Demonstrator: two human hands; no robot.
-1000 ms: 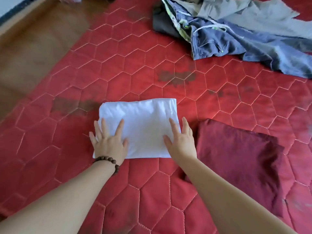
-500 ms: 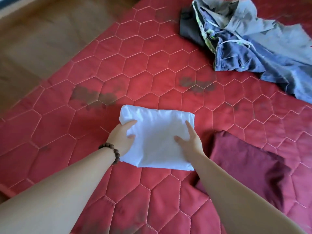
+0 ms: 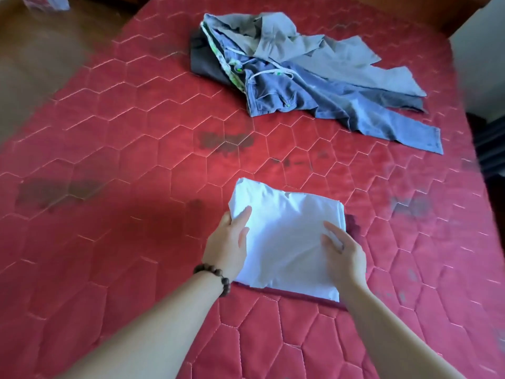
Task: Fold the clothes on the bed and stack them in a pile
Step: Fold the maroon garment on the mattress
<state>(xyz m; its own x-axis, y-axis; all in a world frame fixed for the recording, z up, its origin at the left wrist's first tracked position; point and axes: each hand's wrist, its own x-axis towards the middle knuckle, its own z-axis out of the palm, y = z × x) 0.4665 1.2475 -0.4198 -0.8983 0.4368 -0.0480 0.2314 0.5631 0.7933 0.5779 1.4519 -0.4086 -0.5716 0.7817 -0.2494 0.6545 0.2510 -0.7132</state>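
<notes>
folded garments: 2, white (image 3: 287, 236) on maroon (image 3: 300, 296) | unfolded heap (image 3: 314, 86): 1 | hands: 2, left hand (image 3: 226, 247), right hand (image 3: 345, 255)

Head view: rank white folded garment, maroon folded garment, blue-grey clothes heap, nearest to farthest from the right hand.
1. white folded garment: under the right hand, touching.
2. maroon folded garment: beneath the white one, only edges showing.
3. blue-grey clothes heap: far end of the bed, unfolded.
</notes>
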